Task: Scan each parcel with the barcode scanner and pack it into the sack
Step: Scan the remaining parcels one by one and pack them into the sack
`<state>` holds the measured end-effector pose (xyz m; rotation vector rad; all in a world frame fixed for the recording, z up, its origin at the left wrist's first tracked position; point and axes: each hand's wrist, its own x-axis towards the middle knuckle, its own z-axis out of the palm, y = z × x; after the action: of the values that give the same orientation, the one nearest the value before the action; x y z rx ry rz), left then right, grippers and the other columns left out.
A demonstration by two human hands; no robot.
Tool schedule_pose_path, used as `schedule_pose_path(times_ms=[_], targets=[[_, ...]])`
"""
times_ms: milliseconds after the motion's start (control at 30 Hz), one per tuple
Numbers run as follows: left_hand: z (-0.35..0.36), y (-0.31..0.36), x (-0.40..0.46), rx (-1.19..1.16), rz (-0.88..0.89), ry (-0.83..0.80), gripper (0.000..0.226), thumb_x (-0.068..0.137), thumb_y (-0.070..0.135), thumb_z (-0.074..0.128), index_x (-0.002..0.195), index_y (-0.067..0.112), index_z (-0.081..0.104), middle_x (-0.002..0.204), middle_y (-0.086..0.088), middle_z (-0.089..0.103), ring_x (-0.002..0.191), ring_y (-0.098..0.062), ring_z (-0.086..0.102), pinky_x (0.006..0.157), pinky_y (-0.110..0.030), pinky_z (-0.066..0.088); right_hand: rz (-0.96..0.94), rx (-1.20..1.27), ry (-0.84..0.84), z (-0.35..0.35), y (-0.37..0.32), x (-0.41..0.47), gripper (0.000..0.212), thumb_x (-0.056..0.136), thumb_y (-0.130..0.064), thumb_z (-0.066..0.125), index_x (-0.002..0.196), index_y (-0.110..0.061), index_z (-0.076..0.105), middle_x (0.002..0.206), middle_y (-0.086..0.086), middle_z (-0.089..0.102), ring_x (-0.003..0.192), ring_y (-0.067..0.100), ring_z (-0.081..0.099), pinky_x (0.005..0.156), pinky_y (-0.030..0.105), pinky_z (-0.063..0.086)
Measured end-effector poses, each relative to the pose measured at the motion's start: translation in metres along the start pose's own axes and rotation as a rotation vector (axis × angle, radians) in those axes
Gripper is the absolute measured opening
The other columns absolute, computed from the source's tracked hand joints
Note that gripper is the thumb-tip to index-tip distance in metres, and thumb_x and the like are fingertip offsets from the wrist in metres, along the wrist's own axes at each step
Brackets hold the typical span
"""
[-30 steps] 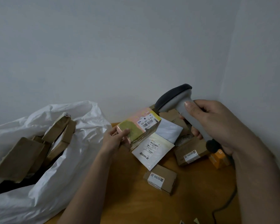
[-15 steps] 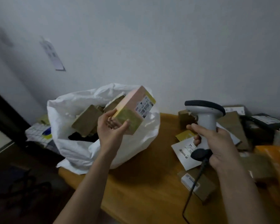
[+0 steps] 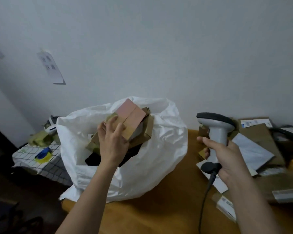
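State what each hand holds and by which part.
The left hand grips the pink box at its lower end, over the white sack. The right hand grips the barcode scanner by its handle.

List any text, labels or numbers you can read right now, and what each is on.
None is legible.
Paper sheet on the wall: dark marks, blurred.
Labels on the flat parcels behind the scanner: too small.
Label on the near-right parcel: blurred.
Pink box in the left hand: no label showing.
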<state>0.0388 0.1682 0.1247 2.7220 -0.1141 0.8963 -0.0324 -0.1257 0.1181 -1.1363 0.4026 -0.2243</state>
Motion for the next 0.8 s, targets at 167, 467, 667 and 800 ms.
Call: schedule_pose_path(times_ms=[167,467,667,800], targets=[[0.007,-0.028,0.022,0.055,0.049,-0.059,0.035,0.072,0.044,0.078,0.098,0.023,0.067,0.145,-0.008,0.039,0.131,-0.042,0.026,0.108,-0.060,0.025,0.077,0.200,0.096,0.048,0.034,0.014,0.019,0.085,-0.005,0.071,0.101,-0.013,0.066,0.101,0.014,0.072,0.077,0.019,0.066,0.073,0.035,0.056],[0.012,-0.032,0.063,0.087,-0.050,-0.235,0.021,0.080,0.039,0.074,0.082,0.020,0.065,0.125,-0.005,0.047,0.111,-0.033,0.043,0.096,-0.049,0.039,0.082,0.227,0.192,0.060,0.070,0.039,0.071,0.086,0.004,0.065,0.141,-0.034,0.040,0.126,0.001,0.055,0.111,0.025,0.055,0.071,0.046,0.058],[0.015,-0.030,0.075,0.169,-0.066,-0.309,0.025,0.076,0.041,0.078,0.082,0.020,0.066,0.111,-0.002,0.042,0.104,-0.030,0.045,0.090,-0.046,0.044,0.143,0.219,0.176,0.064,0.088,0.073,0.077,0.085,0.005,0.065,0.140,-0.040,0.038,0.120,0.004,0.049,0.104,0.027,0.055,0.068,0.048,0.059],[0.016,-0.037,0.082,0.187,-0.099,-0.366,0.026,0.075,0.042,0.080,0.079,0.020,0.066,0.108,0.001,0.041,0.103,-0.027,0.044,0.089,-0.046,0.045,0.178,0.203,0.114,0.068,0.103,0.094,0.064,0.086,0.002,0.066,0.130,-0.039,0.044,0.121,0.007,0.054,0.092,0.035,0.064,0.084,0.063,0.053]])
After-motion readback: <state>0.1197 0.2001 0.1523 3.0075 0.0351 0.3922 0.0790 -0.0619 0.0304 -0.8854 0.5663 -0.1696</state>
